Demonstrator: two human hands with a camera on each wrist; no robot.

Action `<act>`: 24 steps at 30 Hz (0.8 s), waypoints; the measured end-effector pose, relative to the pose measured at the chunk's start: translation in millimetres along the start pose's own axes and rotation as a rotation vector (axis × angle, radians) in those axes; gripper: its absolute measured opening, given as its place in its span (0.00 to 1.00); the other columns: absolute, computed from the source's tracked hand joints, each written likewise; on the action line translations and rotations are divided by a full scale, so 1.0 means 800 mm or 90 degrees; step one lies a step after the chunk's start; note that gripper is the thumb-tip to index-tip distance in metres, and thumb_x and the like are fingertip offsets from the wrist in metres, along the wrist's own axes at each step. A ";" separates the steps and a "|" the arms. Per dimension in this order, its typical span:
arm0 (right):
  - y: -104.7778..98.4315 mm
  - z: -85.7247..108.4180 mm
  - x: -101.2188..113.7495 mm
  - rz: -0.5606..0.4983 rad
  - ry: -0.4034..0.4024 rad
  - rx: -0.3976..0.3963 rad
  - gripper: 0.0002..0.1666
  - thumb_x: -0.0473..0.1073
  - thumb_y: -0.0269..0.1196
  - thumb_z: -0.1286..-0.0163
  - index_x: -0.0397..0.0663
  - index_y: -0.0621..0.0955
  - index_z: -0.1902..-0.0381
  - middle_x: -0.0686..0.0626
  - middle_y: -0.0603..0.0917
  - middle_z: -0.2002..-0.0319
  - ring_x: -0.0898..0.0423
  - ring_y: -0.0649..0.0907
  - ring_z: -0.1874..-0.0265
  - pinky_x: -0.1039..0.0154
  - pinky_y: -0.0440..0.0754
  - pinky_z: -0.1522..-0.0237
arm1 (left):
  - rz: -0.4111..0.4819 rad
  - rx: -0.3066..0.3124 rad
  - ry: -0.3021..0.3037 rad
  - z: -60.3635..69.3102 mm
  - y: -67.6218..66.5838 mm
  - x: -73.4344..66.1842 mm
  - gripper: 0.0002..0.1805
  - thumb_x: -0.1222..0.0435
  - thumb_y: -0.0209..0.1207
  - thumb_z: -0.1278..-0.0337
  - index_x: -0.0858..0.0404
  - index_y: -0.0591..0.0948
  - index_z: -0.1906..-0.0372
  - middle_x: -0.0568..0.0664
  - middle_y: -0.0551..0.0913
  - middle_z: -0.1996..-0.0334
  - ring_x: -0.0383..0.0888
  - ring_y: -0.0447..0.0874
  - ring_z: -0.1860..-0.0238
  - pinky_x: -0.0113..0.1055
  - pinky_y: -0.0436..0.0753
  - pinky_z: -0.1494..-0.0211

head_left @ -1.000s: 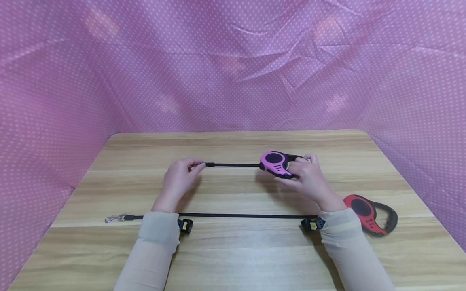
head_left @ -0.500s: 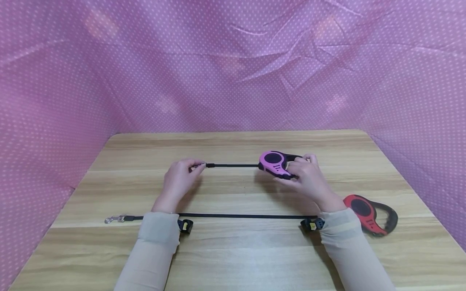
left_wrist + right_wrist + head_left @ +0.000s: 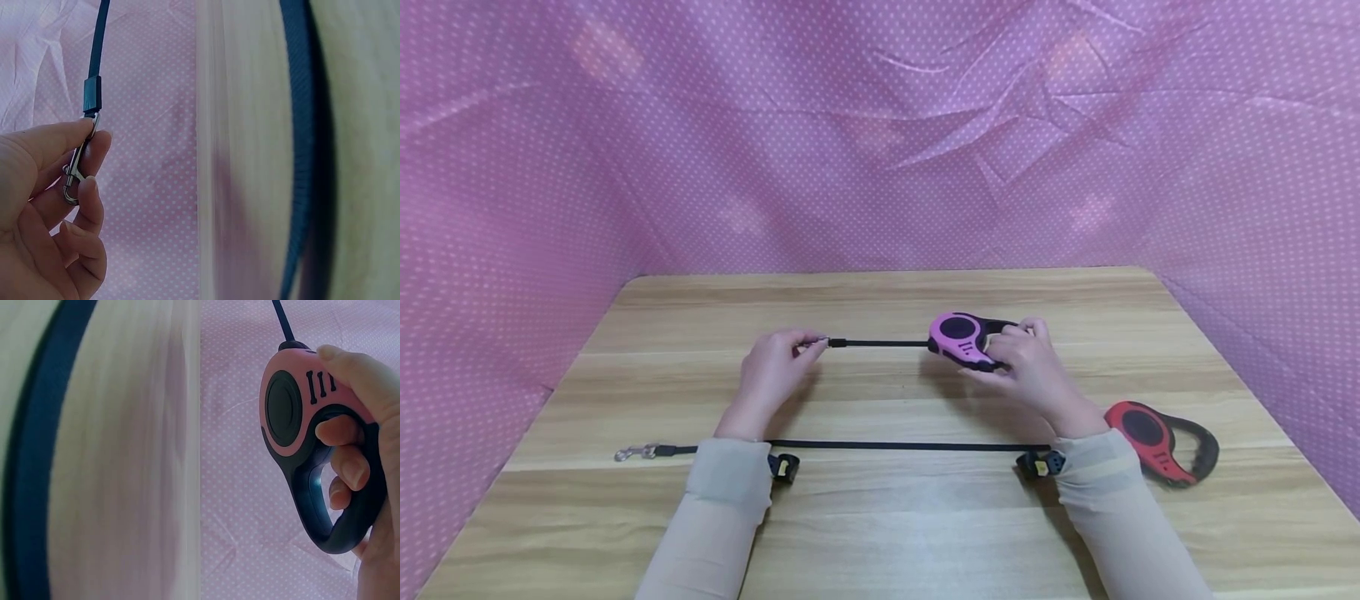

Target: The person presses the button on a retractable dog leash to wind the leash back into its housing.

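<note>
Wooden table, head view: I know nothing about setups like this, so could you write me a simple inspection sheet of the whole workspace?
Surface: wooden table, light grain, arm shadows falling on it.
Job's things: pink leash reel, held above the table; its black strap runs straight to a metal clip.
Clutter: red leash reel at right; a second strap lies across the table, with a silver clasp at the far left.
Hands: left hand pinches the metal clip; right hand grips the pink leash reel by its handle.
Cables: nothing seen.
Surroundings: pink dotted cloth behind and on both sides.
</note>
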State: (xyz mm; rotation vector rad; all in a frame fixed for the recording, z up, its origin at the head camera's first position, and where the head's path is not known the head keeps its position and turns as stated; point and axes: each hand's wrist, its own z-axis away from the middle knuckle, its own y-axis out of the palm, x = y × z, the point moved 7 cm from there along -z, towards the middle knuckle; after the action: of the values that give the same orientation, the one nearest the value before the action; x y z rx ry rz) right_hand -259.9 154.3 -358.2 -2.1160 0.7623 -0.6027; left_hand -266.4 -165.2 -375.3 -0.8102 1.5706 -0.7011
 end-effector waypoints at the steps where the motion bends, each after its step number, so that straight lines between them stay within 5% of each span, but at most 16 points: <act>1: 0.001 0.000 0.000 0.000 -0.002 0.000 0.23 0.51 0.78 0.52 0.52 0.74 0.86 0.56 0.79 0.82 0.57 0.73 0.75 0.49 0.64 0.51 | 0.000 -0.001 0.001 0.000 0.000 0.000 0.18 0.49 0.57 0.32 0.52 0.85 0.47 0.50 0.88 0.51 0.44 0.80 0.67 0.37 0.76 0.65; 7: 0.007 0.000 0.002 0.005 -0.005 0.013 0.21 0.52 0.78 0.52 0.51 0.77 0.85 0.55 0.81 0.80 0.57 0.74 0.73 0.48 0.64 0.50 | 0.005 0.007 -0.005 0.001 0.003 -0.001 0.19 0.49 0.56 0.31 0.54 0.84 0.46 0.51 0.87 0.50 0.47 0.84 0.58 0.44 0.81 0.55; 24: 0.008 -0.003 0.010 0.002 -0.026 0.008 0.22 0.56 0.76 0.50 0.53 0.76 0.85 0.56 0.81 0.80 0.57 0.75 0.73 0.48 0.65 0.50 | 0.038 0.024 0.008 0.001 0.007 -0.007 0.17 0.49 0.58 0.33 0.53 0.86 0.48 0.50 0.87 0.49 0.48 0.84 0.52 0.47 0.81 0.46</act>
State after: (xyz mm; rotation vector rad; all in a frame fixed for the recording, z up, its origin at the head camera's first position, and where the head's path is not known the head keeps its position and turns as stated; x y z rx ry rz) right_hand -257.9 144.1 -360.7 -2.1085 0.7371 -0.5592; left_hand -265.5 -157.2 -376.6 -0.7300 1.5822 -0.6908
